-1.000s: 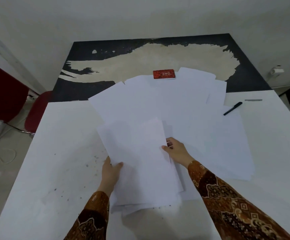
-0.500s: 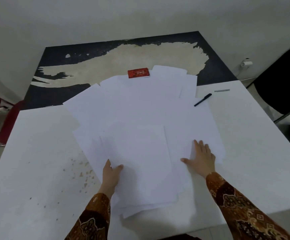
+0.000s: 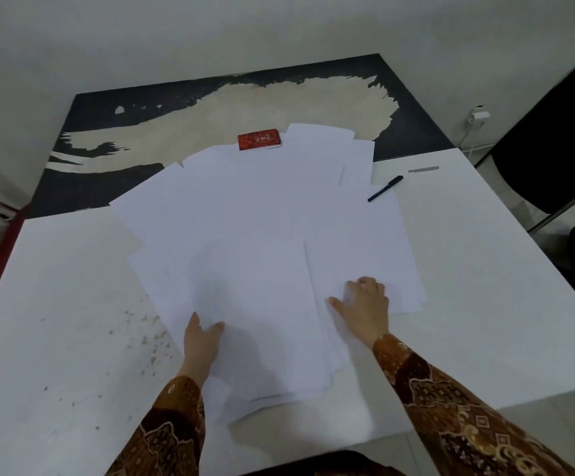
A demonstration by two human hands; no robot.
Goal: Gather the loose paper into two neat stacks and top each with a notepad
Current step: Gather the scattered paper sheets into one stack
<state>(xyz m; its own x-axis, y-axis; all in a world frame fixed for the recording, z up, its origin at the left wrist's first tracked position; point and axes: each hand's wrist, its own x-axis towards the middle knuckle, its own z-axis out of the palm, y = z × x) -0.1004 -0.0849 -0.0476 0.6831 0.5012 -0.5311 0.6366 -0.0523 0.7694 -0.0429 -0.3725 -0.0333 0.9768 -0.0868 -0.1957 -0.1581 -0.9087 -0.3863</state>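
Loose white paper [image 3: 262, 201] lies fanned over the middle of the white table [image 3: 485, 269], reaching onto the dark table behind. My left hand [image 3: 202, 341] grips the left edge of a rough sheaf of sheets [image 3: 255, 304] near me, thumb on top. My right hand [image 3: 365, 307] rests on the sheets just right of that sheaf, fingers bent with the tips pressing the paper and the thumb stretched left. A small red notepad [image 3: 259, 140] sits at the far edge of the spread. I see only this one notepad.
A black pen [image 3: 385, 188] lies on the paper's far right, with a short grey strip [image 3: 423, 169] beyond it. The dark table [image 3: 245, 97] with a worn pale patch adjoins at the back. A black chair [image 3: 554, 149] stands right, a red chair [image 3: 4, 242] left.
My right hand left the sheaf's right edge, moved right onto the neighbouring sheets, and its fingers have since bent. My left hand kept its grip. The view shifted to the right.
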